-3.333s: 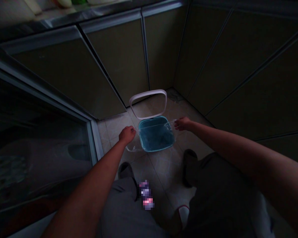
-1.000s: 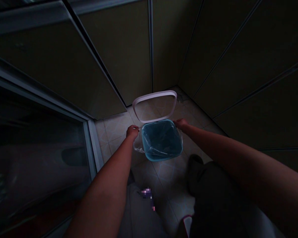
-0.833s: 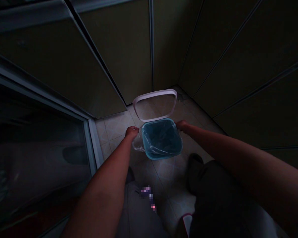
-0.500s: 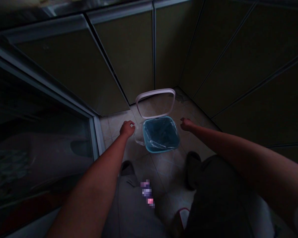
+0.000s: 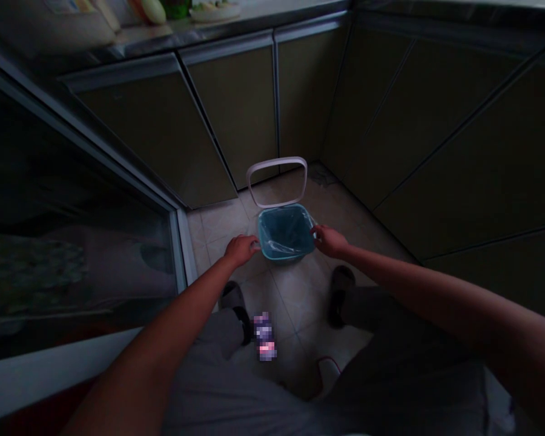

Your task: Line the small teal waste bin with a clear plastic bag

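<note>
A blue trash bin [image 5: 281, 258] stands on the tiled floor between my feet and the cabinets. A clear plastic bag [image 5: 278, 241] lines it and folds over its rim. My left hand [image 5: 241, 249] is at the left side of the bin, with thumb and fingers pinched on the bag's edge. At the right rim my right hand [image 5: 329, 241] has its fingers closed on the bag there. The pale rim frame [image 5: 277, 161] of the bin is raised upright behind the opening.
Cabinet doors [image 5: 231, 115] close off the back and right. A glass door frame [image 5: 180, 242] runs along the left. Food items, including a plate [image 5: 215, 13], sit on the countertop. A blurred-out patterned object [image 5: 264, 336] lies between my slippered feet.
My right hand has come in from beside the bin to its right rim. My left hand has moved slightly right and down onto the bag's edge. The view has tilted up, showing more countertop.
</note>
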The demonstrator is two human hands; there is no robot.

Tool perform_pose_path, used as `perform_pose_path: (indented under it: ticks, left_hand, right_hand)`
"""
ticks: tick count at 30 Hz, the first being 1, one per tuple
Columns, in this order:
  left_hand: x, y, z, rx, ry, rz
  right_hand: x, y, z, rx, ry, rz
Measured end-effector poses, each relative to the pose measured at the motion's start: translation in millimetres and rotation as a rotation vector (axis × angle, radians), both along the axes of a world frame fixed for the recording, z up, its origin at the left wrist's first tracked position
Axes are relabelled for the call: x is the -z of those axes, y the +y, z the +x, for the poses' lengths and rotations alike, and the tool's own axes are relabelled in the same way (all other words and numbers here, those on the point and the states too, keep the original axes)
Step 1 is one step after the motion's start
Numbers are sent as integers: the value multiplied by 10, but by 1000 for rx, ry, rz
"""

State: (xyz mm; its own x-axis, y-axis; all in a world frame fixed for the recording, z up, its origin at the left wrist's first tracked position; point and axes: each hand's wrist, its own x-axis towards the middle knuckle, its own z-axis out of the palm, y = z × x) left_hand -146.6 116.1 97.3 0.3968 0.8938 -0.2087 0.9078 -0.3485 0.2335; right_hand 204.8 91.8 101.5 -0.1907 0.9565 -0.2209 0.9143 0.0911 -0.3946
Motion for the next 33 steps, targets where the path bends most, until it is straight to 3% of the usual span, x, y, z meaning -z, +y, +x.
perform_pose_path:
  ticks: [4,8,13,17,26,33]
  left_hand:
    - [48,-85,-47,67,70,53]
    - [78,-134,-76,170,87,121]
    - [119,-182,-106,330,208,189]
    - [173,-200,-155,404,270,215]
    - [354,-153,-273,449,284,186]
    - [447,-171,-229,503,304,168]
  right_hand:
    - [133,-427,-314,-10,96,-36]
    - [175,-612,-464,11,166,-37]
    - [130,-561,-452,27,174,-33]
    - [203,-492,-434,66,166,-41]
    - [278,-462,-439,102,91,-60]
    - [314,-455,-402,101,-22,-58]
